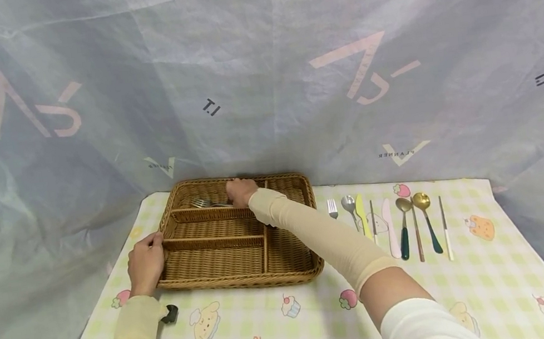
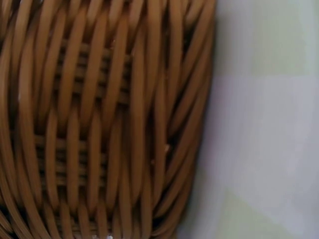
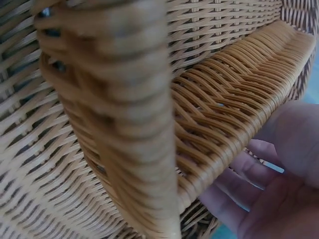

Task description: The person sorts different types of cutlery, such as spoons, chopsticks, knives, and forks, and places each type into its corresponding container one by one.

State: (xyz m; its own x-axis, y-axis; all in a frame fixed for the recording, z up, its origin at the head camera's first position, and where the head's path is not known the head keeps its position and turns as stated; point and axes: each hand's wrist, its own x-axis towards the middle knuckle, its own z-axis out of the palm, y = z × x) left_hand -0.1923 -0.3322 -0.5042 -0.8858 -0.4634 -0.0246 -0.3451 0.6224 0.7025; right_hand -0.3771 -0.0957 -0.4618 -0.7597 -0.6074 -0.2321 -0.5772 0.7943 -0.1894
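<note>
A brown wicker basket [image 1: 214, 283] with several compartments lies on the table. My left hand [image 1: 145, 264] grips its left rim at the front corner, thumb over the edge; the left wrist view shows only close wicker weave [image 2: 94, 119]. My right hand [image 1: 242, 192] reaches into the back compartment, over the divider. There a silver fork [image 1: 202, 203] lies with its tines to the left, and its handle runs to my right fingers, which hold it. In the right wrist view, a wicker divider [image 3: 234, 104] hides part of the curled right hand [image 3: 269, 174].
Right of the basket lie a small fork [image 1: 332, 208], a silver spoon [image 1: 349, 204], a yellow knife [image 1: 362, 215], a pink knife [image 1: 389, 229], two green-handled spoons [image 1: 422, 201] and several thin sticks [image 1: 445, 228]. A grey cloth [image 1: 265, 109] hangs behind the table.
</note>
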